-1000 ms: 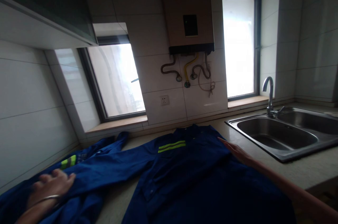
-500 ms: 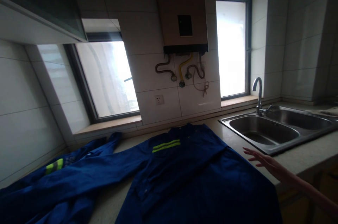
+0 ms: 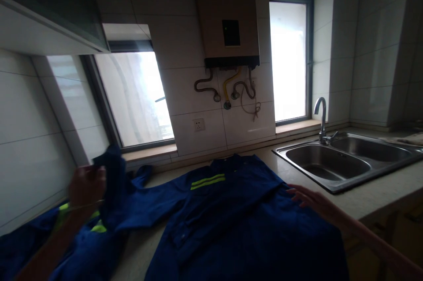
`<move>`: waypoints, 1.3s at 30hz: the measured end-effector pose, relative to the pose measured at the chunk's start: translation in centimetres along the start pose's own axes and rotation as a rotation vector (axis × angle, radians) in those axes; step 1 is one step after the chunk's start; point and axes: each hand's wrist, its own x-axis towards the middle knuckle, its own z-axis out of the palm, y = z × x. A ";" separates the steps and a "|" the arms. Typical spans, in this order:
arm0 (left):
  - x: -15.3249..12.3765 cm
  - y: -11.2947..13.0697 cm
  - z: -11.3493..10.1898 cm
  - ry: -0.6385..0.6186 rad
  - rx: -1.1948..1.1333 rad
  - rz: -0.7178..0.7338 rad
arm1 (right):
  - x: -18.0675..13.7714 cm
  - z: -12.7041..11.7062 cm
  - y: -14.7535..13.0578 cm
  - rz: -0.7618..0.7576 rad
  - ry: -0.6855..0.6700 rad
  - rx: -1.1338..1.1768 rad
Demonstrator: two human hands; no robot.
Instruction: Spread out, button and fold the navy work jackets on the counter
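A dark blue work jacket [image 3: 231, 223] with yellow-green reflective stripes lies spread flat on the countertop [image 3: 380, 195]. My left hand [image 3: 86, 186] is closed around the end of the jacket's left sleeve [image 3: 114, 175] and holds it lifted above the counter. My right hand [image 3: 309, 199] lies flat with fingers stretched out on the jacket's right edge, near the sink.
A steel double sink [image 3: 346, 162] with a curved tap [image 3: 321, 118] sits at the right. A water heater [image 3: 228, 12] with hoses hangs on the tiled wall between two windows. A wall socket [image 3: 198, 124] is below it. A cupboard [image 3: 49, 12] overhangs the upper left.
My left hand came back into view and has picked up the sleeve end, raising it. My right hand moved from hovering off the edge back onto the jacket.
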 end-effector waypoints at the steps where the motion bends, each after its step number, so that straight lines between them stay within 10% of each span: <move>1: -0.7 1.7 0.4 -0.045 -0.096 0.012 | 0.2 1.6 -1.2 -0.037 -0.018 0.021; 6: -10.1 14.0 0.1 -0.493 -0.718 0.230 | 0.8 8.1 -6.7 -0.273 0.068 -0.121; 10: -17.1 19.2 -1.5 -0.727 -0.930 0.203 | 1.3 9.8 -9.3 -0.423 0.138 -0.187; 24: -19.7 18.8 -3.5 -0.965 -1.022 0.324 | 2.1 10.5 -11.3 -0.524 -0.132 -0.263; 28: -19.7 18.6 -3.3 -0.573 -0.963 0.456 | 5.4 10.3 -14.2 -0.542 -0.305 -0.335; 32: -21.0 17.9 -2.7 -0.123 -0.848 0.990 | 12.9 9.4 -18.7 -0.718 -0.301 -0.386; 35: -22.3 17.9 -0.1 -0.312 -0.664 1.176 | 18.7 8.8 -23.2 -0.846 -0.305 -0.512; 39: -21.2 17.9 6.6 -0.720 -0.383 0.673 | 23.1 8.5 -30.1 -1.025 -0.208 -0.685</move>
